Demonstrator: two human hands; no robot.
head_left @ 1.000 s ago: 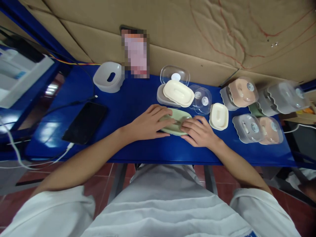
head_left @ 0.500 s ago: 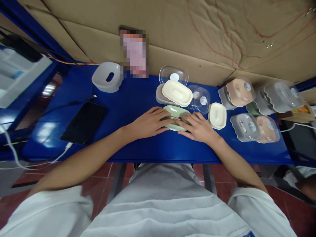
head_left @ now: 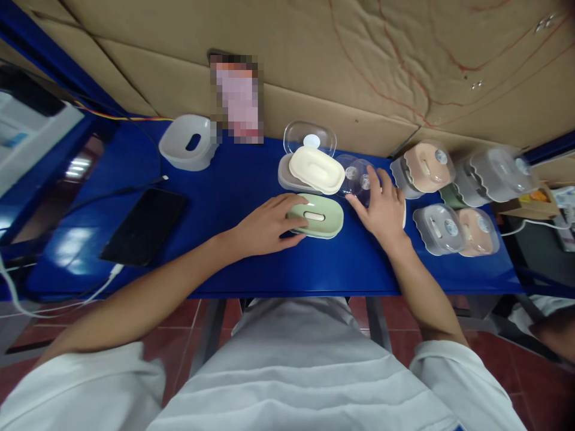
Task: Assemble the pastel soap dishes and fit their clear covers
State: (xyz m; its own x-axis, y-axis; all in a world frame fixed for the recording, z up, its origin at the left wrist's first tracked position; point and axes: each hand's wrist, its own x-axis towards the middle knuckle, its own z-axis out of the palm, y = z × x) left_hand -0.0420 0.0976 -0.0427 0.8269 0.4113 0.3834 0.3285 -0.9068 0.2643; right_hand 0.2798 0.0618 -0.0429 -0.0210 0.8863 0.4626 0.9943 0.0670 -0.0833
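My left hand (head_left: 268,222) grips the left end of a green oval plastic dish (head_left: 330,218), its fingertips over the rim. A cream strip lies across the slot in the middle of the dish. To the right, my right hand (head_left: 381,200) is open, thumb and fingers apart, over clear plastic lids (head_left: 348,175) with round stickers; whether it touches them I cannot tell. A cream oval dish (head_left: 318,170) rests on a grey dish (head_left: 287,179) behind the green one. Another cream dish (head_left: 404,214) is mostly hidden by my right hand.
Several lidded boxes in peach (head_left: 424,169) and grey (head_left: 435,230) stand on the right of the blue table (head_left: 278,275). On the left are a white slotted container (head_left: 184,152) and a black phone (head_left: 146,224) with a cable. A cardboard wall (head_left: 323,72) closes the back.
My right hand has let go of the green dish and moved right and back to the clear lids, opening its fingers. My left hand stays on the dish, whose cream strip now shows fully.
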